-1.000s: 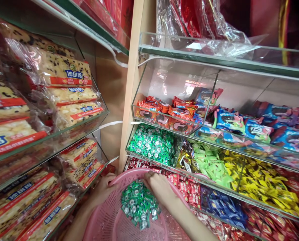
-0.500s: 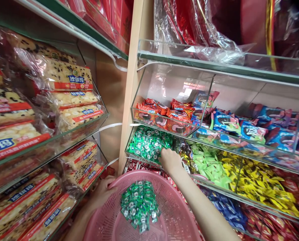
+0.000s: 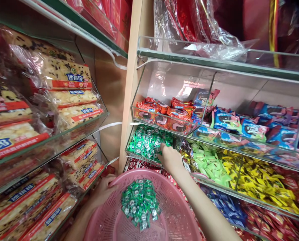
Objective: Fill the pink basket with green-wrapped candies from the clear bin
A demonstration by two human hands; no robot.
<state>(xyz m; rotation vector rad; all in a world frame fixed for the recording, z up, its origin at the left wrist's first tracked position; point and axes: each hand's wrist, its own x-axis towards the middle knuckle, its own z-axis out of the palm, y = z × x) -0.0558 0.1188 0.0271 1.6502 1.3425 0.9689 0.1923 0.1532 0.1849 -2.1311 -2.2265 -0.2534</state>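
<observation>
My left hand (image 3: 106,187) grips the left rim of a pink plastic basket (image 3: 181,207), thumb over the edge. Inside the basket lies a heap of green-wrapped candies (image 3: 140,204). Over the right part of a clear shelf bin my right hand (image 3: 171,159) reaches in, its thumb and forefinger apart and nothing visible between them. The other fingers are mostly hidden behind the hand. Loose green candies (image 3: 146,140) of the same look fill that bin, just left of my fingertips.
Right of my hand are dark-wrapped sweets (image 3: 185,149), light green packets (image 3: 207,164) and yellow packets (image 3: 257,180). Red-wrapped snacks (image 3: 179,113) stand behind a clear shelf front (image 3: 161,124) above the bin. Packaged pastries (image 3: 75,77) fill the left shelves.
My right hand has loosened from a closed shape, with its forefinger stretching toward the green candies. My left hand and the basket have hardly moved.
</observation>
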